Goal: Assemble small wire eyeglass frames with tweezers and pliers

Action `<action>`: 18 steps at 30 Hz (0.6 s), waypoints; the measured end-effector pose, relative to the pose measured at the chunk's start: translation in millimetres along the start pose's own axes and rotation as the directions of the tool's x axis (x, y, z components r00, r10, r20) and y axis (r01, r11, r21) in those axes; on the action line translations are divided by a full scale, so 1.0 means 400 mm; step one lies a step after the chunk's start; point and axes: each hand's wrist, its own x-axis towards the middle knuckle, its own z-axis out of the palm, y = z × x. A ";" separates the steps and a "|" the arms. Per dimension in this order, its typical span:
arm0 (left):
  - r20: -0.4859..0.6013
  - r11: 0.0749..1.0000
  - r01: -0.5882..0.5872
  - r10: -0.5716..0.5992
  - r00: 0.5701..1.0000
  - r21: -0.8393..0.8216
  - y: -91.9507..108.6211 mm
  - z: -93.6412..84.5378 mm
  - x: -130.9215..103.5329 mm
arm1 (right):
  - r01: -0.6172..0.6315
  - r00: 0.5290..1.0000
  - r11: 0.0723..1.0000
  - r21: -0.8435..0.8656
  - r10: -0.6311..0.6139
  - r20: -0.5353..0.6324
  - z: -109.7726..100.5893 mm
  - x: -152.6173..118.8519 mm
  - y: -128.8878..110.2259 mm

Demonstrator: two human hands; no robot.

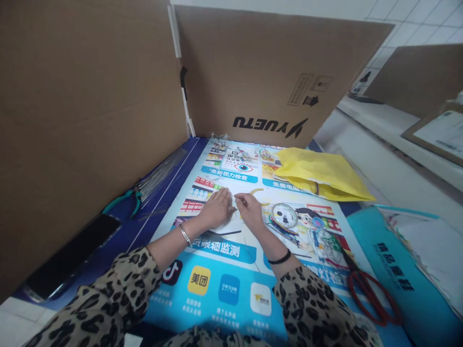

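My left hand [217,208] lies palm down on the printed poster sheet [231,185], its fingers stretched out and close together. Just to its right, my right hand [249,210] has thumb and forefinger pinched; whatever sits between them is too small to make out. A thin dark line [252,250], maybe wire or thread, runs below the right hand. Beyond that hand lies a yellow curved strip [257,196]. Right of it are a round clear spool [284,215] and a bunch of coloured threads [285,232].
Cardboard panels [253,72] stand behind and on the left. Pliers [125,202], thin wires [161,178] and a black phone-like slab [72,258] lie left. At right are a yellow bag [321,171], tangled threads [327,246], red-handled scissors [372,296] and a teal pouch [394,262].
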 end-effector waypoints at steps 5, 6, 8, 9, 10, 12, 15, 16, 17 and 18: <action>-0.071 0.990 -0.059 0.068 0.995 0.127 0.001 0.032 -0.006 | -0.017 1.000 1.000 -0.018 0.018 0.021 0.001 0.001 0.009; -0.064 0.988 -0.064 0.073 0.995 0.138 0.000 0.032 -0.006 | -0.015 0.999 0.999 -0.030 0.016 0.031 0.002 0.002 0.010; -0.053 0.986 -0.076 0.084 0.995 0.147 -0.004 0.030 -0.004 | -0.006 0.998 0.998 -0.057 0.010 0.059 0.006 0.004 0.012; -0.050 0.986 -0.077 0.085 0.995 0.146 -0.007 0.029 -0.003 | 0.000 0.997 0.997 -0.072 0.006 0.076 0.007 0.006 0.013; -0.047 0.987 -0.076 0.083 0.995 0.140 -0.009 0.029 -0.002 | 0.006 0.996 0.996 -0.087 0.002 0.093 0.008 0.007 0.014; -0.041 0.990 -0.070 0.076 0.996 0.119 -0.014 0.030 -0.001 | 0.021 0.992 0.993 -0.116 -0.006 0.128 0.010 0.009 0.014; -0.029 0.996 -0.064 0.066 0.997 0.065 -0.019 0.031 -0.002 | 0.044 0.984 0.987 -0.158 -0.016 0.176 0.010 0.010 0.012; -0.026 0.997 -0.062 0.063 0.998 0.043 -0.020 0.031 -0.002 | 0.053 0.981 0.984 -0.172 -0.019 0.192 0.010 0.010 0.011; -0.024 0.998 -0.061 0.061 0.998 0.018 -0.021 0.031 -0.003 | 0.063 0.978 0.980 -0.187 -0.023 0.209 0.010 0.010 0.010; -0.022 0.998 -0.062 0.062 0.998 -0.008 -0.023 0.030 -0.003 | 0.072 0.974 0.977 -0.203 -0.025 0.223 0.011 0.010 0.009</action>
